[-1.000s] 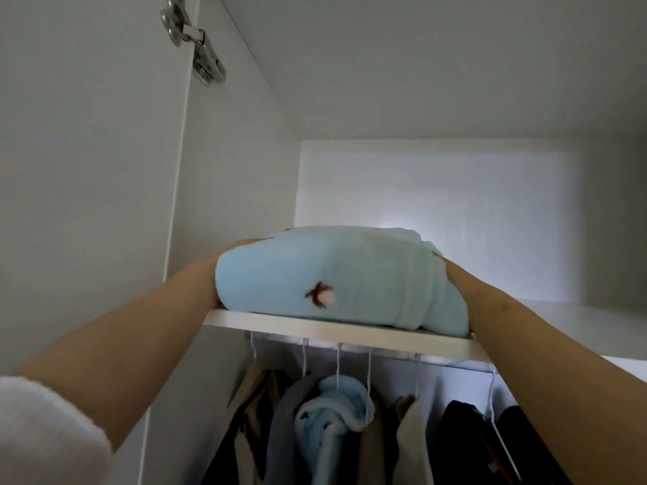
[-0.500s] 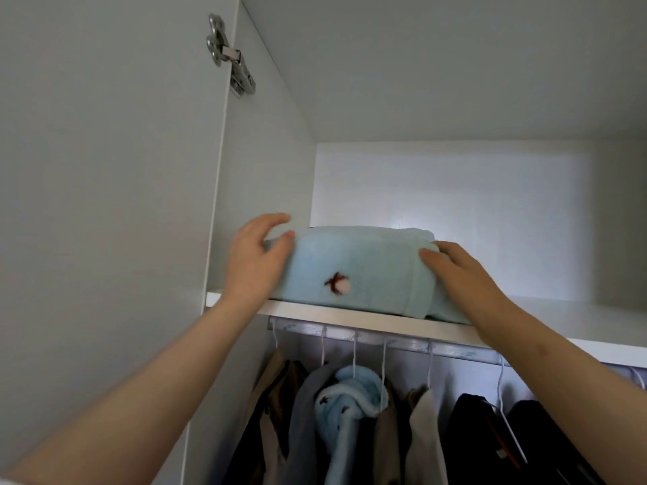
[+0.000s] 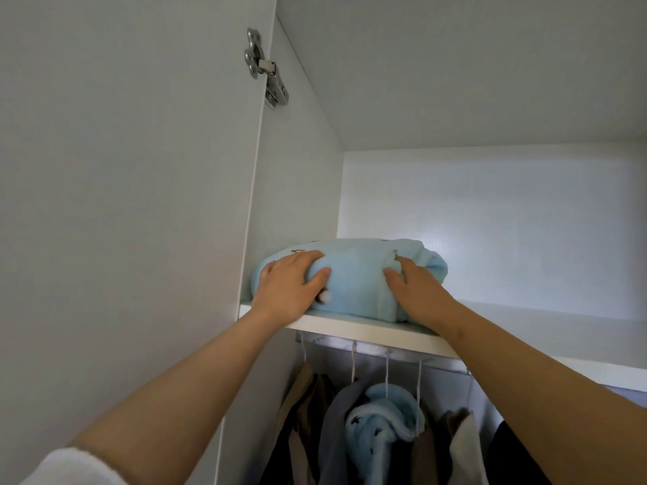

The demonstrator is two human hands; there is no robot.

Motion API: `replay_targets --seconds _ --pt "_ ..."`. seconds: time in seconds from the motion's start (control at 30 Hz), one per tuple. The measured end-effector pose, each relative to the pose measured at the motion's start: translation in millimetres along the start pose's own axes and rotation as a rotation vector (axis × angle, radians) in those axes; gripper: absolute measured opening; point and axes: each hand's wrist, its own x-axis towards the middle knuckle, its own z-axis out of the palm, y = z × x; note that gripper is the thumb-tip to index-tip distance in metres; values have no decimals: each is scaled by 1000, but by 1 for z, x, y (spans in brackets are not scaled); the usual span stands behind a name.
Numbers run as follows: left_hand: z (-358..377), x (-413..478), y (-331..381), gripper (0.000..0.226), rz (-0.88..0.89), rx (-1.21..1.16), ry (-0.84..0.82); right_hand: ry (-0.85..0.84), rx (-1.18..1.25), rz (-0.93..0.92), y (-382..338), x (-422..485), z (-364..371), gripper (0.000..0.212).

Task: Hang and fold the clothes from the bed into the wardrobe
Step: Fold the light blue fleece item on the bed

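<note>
Your left hand (image 3: 290,288) lies spread over the left front of the folded light-blue garment (image 3: 353,271), fingers relaxed and clasping nothing. Your right hand (image 3: 416,292) presses flat against its right side, likewise released. The garment sits at the left end of the wardrobe's top shelf (image 3: 353,327), near the side wall. Below it, hanging clothes (image 3: 378,425) crowd a rail (image 3: 371,349).

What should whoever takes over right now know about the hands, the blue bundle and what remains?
Left hand: flat on the left front of the folded light-blue fleece garment.
Right hand: flat against its right front.
Garment: lying on the wardrobe's top shelf, at the left end near the side wall.
Done: this piece is folded and shelved; other clothes hang on the rail below.
Left: take both hands off; any clothes not yet put away are out of view.
</note>
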Motion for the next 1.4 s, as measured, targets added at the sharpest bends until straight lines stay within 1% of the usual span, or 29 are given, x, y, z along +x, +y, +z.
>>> replay_targets --seconds 0.1,0.23,0.33,0.4,0.43,0.5,0.57,0.63,0.67,0.73,0.8,0.9,0.93,0.97,1.03,1.07,1.1,1.17,1.27,1.37,1.4 --pt "-3 2 -9 42 -15 1 -11 -64 6 16 0 12 6 54" --pt "-1 2 -8 44 -9 46 -11 -113 88 51 4 20 4 54" --pt "-1 2 -9 45 -6 64 -12 -108 142 48 5 18 2 53" --pt "0 1 -8 45 -5 76 -8 -77 124 21 5 14 3 52" --pt "0 0 -7 45 -7 89 -2 -58 56 4 5 11 5 53" --pt "1 -3 -7 46 -13 140 12 0 -172 -16 3 5 7 55" --pt "3 -8 -6 47 -27 189 17 109 -388 -43 -1 -4 5 54" --pt "3 -15 -5 49 -54 191 20 240 -538 -137 -7 -16 2 49" --pt "3 -19 -3 50 -71 177 30 280 -573 -196 -9 -23 0 46" --pt "2 -27 3 50 -112 130 57 295 -531 -278 -11 -39 1 42" --pt "1 -36 15 47 -157 43 79 329 -408 -356 -12 -61 6 40" --pt "-1 -56 34 29 -208 -192 93 534 -167 -533 -9 -102 21 31" --pt "-1 -66 39 25 -207 -254 88 587 -96 -562 -6 -115 26 31" --pt "0 -78 43 23 -186 -291 89 602 -22 -563 -1 -125 33 31" --pt "5 -103 49 17 -126 -340 121 552 140 -469 15 -144 48 28" --pt "10 -119 52 15 -136 -374 121 508 210 -392 25 -153 57 25" --pt "16 -134 54 13 -186 -417 95 461 264 -317 37 -160 65 22" --pt "32 -169 57 12 -314 -535 -9 365 339 -171 62 -177 82 15" --pt "56 -223 58 21 -460 -675 -157 247 436 31 96 -209 105 19" --pt "78 -276 57 20 -603 -630 -289 121 452 230 121 -245 124 13" --pt "84 -293 58 21 -654 -621 -320 89 448 275 129 -257 129 15"
